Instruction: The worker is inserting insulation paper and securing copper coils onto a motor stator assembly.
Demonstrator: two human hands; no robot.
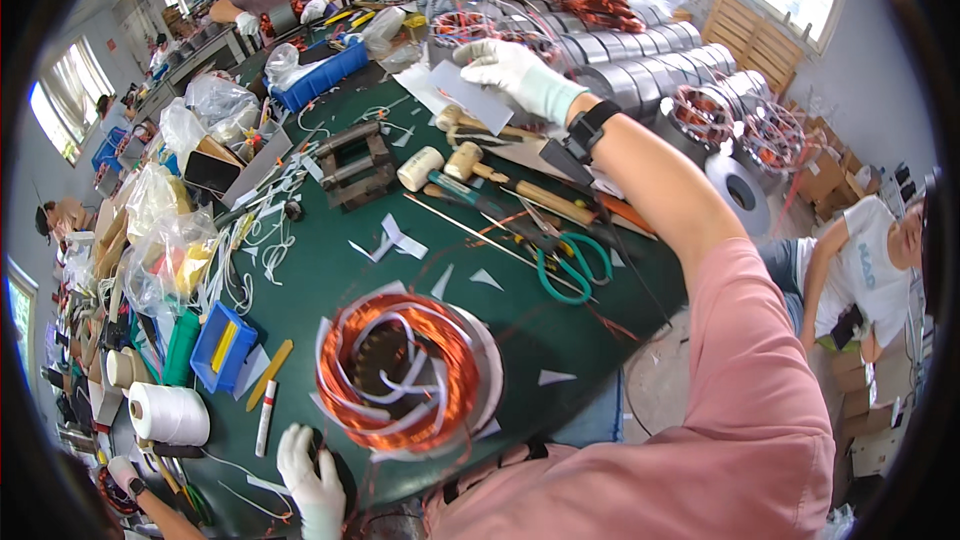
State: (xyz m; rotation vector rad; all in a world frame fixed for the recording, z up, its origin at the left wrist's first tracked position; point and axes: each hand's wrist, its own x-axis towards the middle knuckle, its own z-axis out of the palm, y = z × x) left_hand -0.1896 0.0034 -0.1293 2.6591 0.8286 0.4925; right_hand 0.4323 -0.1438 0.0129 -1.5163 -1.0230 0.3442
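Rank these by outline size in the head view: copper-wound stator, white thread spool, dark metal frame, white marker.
Largest to smallest:
1. Copper-wound stator
2. Dark metal frame
3. White thread spool
4. White marker

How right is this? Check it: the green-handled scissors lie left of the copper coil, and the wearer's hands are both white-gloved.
The side is wrong: the head view shows the green-handled scissors right of the copper coil. The left hand and right hand are white-gloved.
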